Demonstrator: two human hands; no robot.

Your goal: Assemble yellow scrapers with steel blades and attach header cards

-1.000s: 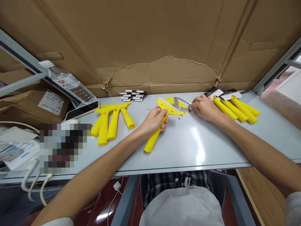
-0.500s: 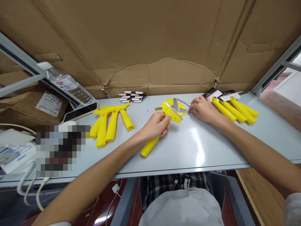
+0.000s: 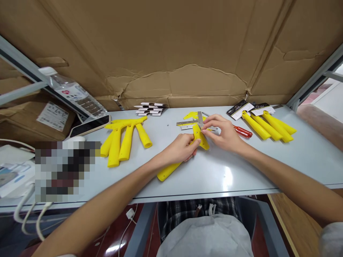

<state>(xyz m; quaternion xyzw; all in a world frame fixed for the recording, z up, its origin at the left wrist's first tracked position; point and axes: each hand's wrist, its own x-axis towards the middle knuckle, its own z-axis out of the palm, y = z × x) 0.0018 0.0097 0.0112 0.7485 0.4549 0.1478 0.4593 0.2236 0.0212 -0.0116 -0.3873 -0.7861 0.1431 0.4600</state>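
As the person sits facing a tall brown cardboard sheet (image 3: 171,53), a pale grey, glossy counter (image 3: 209,178) carries all the work. Far left: a clear plastic bottle with a white cap (image 3: 73,91), leaning. Left-centre: a bunch of yellow plastic handles with flat heads (image 3: 115,144). Right: a second bunch of yellow handles (image 3: 255,125) fitted with black-and-white cards (image 3: 239,109).

Centre: left hand (image 3: 183,148) closed around a yellow plastic tool with a broad flat head (image 3: 200,135), held near the counter's middle, handle end toward the person. Right hand (image 3: 221,134) at that head, thumb and index nearly together; cannot tell whether these fingers grip any small part.

Just beyond the head lie silver-coloured metal strips (image 3: 187,124). Near the right wrist, a translucent red screwdriver handle (image 3: 243,131). Smallest item: one dark speck (image 3: 168,125), left of the strips, too small to identify.
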